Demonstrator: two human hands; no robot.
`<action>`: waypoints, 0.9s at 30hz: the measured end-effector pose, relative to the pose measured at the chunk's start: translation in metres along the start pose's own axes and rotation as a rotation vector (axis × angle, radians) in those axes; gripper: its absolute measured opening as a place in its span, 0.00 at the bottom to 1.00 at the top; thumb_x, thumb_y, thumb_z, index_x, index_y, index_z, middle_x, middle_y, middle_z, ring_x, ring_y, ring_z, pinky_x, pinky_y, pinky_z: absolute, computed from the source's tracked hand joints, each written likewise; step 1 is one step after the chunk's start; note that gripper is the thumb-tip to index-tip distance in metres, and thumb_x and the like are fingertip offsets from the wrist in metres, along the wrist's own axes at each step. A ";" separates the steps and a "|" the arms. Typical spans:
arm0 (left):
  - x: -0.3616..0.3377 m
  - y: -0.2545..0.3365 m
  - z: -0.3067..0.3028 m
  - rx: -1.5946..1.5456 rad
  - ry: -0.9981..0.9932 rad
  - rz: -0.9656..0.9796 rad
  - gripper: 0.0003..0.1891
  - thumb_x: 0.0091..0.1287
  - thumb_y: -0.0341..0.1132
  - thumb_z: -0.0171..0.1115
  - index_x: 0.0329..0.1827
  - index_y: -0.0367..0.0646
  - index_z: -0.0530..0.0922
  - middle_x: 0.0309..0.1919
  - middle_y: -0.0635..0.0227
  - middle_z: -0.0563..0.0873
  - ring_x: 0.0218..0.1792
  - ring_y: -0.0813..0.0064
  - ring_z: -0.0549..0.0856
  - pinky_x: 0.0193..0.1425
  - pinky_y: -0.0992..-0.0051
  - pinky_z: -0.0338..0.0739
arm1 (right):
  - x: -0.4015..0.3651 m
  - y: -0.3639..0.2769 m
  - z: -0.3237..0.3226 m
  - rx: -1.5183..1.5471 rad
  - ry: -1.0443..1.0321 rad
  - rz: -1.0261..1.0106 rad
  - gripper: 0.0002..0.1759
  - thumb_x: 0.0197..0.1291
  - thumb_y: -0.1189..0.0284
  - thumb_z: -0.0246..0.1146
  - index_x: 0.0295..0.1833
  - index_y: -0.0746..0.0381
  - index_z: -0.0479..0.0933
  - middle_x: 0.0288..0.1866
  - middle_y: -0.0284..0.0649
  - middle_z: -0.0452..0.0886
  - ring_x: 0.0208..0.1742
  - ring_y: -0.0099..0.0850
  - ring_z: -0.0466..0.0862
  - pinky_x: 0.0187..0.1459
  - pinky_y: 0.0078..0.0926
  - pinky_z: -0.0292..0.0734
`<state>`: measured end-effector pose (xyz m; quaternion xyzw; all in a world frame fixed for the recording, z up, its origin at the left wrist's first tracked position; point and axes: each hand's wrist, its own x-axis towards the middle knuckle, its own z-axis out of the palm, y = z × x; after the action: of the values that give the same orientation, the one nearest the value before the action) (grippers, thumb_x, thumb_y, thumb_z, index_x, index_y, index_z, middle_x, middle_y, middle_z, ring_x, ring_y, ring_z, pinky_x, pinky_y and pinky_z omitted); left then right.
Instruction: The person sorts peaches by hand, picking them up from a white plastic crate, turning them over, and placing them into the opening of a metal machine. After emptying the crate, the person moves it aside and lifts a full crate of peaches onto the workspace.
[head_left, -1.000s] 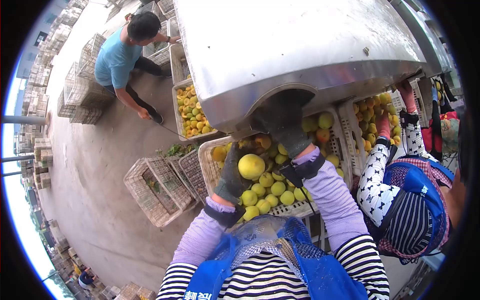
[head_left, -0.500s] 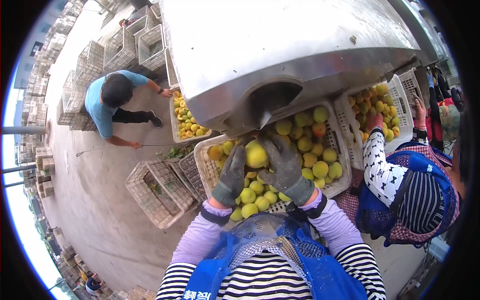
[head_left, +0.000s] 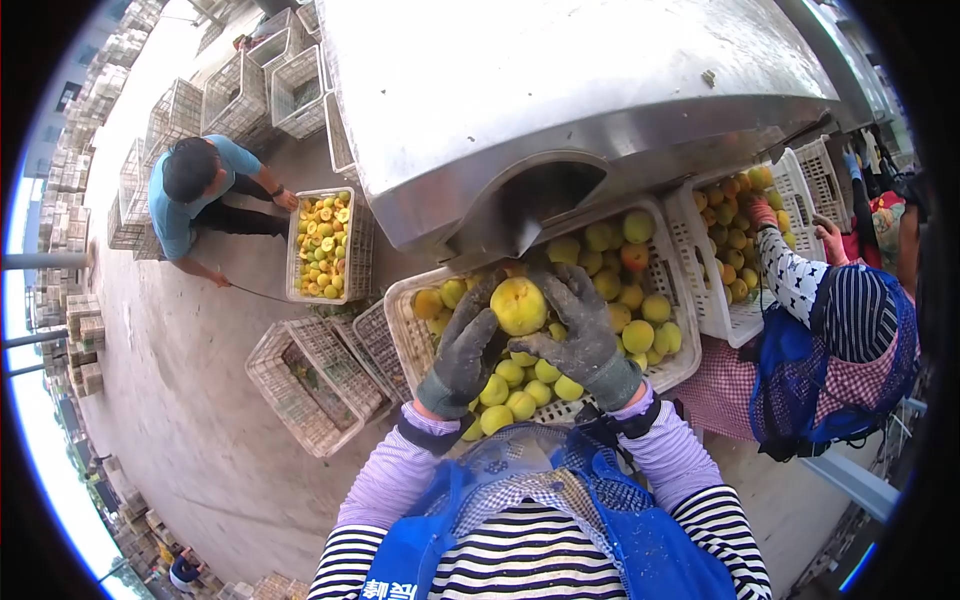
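Observation:
A yellow peach (head_left: 519, 306) is held up between my two gloved hands, just below the pointed metal tip (head_left: 525, 238) in the machine's opening. My left hand (head_left: 461, 352), in a grey glove, curls its fingers along the peach's left side. On the other side my right hand (head_left: 578, 338), also gloved, presses its fingers against the fruit, its thumb lower down. Both hands are over a white plastic crate (head_left: 684, 372) of yellow-green peaches (head_left: 520, 405); the fingertips are partly hidden behind the peach.
Overhead juts a metal machine housing (head_left: 600, 90). To the right, a co-worker (head_left: 850, 330) reaches into another peach crate (head_left: 745, 322). At left a bending person (head_left: 200, 200) is beside a crate of cut peaches (head_left: 322, 245). Stacked crates (head_left: 310, 385) stand on the floor nearby.
The peach between my hands has turned slightly and shifted a little right. At left, the person and the crate of cut peaches have moved left. The co-worker at right has leaned away.

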<state>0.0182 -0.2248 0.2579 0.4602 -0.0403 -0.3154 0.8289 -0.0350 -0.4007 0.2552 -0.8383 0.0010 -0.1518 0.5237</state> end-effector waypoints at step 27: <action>0.103 -0.215 -0.085 1.916 0.652 -0.140 0.57 0.63 0.57 0.69 0.85 0.40 0.43 0.84 0.50 0.40 0.83 0.41 0.43 0.78 0.38 0.51 | -0.041 0.186 0.004 -0.624 -0.033 0.201 0.26 0.58 0.64 0.69 0.62 0.58 0.76 0.47 0.48 0.84 0.45 0.50 0.84 0.46 0.47 0.80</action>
<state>0.0264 -0.3012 0.0166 0.9963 -0.0209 -0.0573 0.0611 -0.0435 -0.4747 0.0794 -0.9563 0.1218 -0.0781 0.2539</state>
